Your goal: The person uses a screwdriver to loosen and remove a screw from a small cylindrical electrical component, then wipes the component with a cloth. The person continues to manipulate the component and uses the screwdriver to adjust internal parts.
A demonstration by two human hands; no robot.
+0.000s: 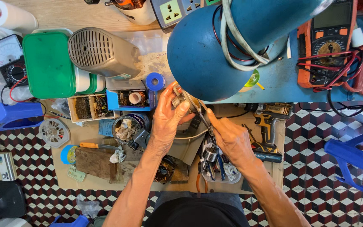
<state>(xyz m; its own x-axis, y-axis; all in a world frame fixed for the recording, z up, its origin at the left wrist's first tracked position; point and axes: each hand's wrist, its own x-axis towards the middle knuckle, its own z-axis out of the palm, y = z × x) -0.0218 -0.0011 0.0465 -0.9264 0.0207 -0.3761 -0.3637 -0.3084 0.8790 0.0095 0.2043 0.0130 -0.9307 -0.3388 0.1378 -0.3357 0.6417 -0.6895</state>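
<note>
Metal shows between the fingers: the left hand (167, 120) is closed around a small grey metal part (178, 100), and the right hand (230, 138) is closed on pliers (198, 110) that bite it. A brown board (106, 168) lies under them on the checkered floor (324, 176). At 12 o'clock a blue lamp (215, 46) hangs close. At 9 o'clock, a round tin (127, 126) holds crumpled scraps.
</note>
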